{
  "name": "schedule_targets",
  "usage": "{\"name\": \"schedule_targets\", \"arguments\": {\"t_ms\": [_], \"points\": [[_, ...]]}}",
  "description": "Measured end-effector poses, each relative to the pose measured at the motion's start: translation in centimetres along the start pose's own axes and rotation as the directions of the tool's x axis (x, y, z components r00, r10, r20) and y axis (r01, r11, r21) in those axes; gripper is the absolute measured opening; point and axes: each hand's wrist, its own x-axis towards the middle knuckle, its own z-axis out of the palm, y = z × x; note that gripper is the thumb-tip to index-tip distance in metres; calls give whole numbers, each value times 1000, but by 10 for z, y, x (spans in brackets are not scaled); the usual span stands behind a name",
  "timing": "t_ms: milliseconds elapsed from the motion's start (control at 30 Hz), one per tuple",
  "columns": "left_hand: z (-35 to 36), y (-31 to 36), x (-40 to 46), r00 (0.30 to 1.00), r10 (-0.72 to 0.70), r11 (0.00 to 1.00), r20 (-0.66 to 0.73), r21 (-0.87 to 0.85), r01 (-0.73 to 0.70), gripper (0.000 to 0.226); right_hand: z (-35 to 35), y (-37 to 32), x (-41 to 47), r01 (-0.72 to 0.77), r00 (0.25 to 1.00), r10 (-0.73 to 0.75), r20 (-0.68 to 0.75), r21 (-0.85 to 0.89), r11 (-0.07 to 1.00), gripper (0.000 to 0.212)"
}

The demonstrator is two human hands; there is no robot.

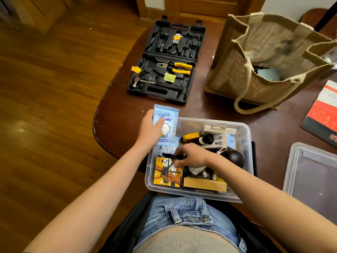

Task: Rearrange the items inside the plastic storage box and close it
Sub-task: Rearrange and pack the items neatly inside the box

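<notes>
A clear plastic storage box (244,136) sits at the table's near edge, packed with items: an orange panda picture block (165,177), a wooden block (204,185), a black ball (235,157), a white carton (218,129) and a yellow-handled tool (190,136). My left hand (149,130) holds a light-blue pack of wet wipes (166,125) upright above the box's far-left corner. My right hand (191,156) reaches into the box, its fingers closed on a thin black object (168,155) lying over the panda block. The box's clear lid (310,172) lies on the table to the right.
An open black tool case (167,59) with pliers, a hammer and hex keys lies at the far side of the table. A burlap tote bag (269,61) stands at the back right. A red and white booklet (324,114) lies at the right edge. Wooden floor lies left.
</notes>
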Motion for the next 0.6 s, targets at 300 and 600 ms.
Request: {"name": "schedule_targets", "arguments": {"t_ms": [300,600], "points": [[-6,-5,1,999,-32,999,-13,-11,32,12,-51,9,-42,67,992,-35,-122,263,962,22],[5,-11,-1,994,-29,997,107,80,21,14,-61,24,-54,-159,975,165,-148,51,986,33]]}}
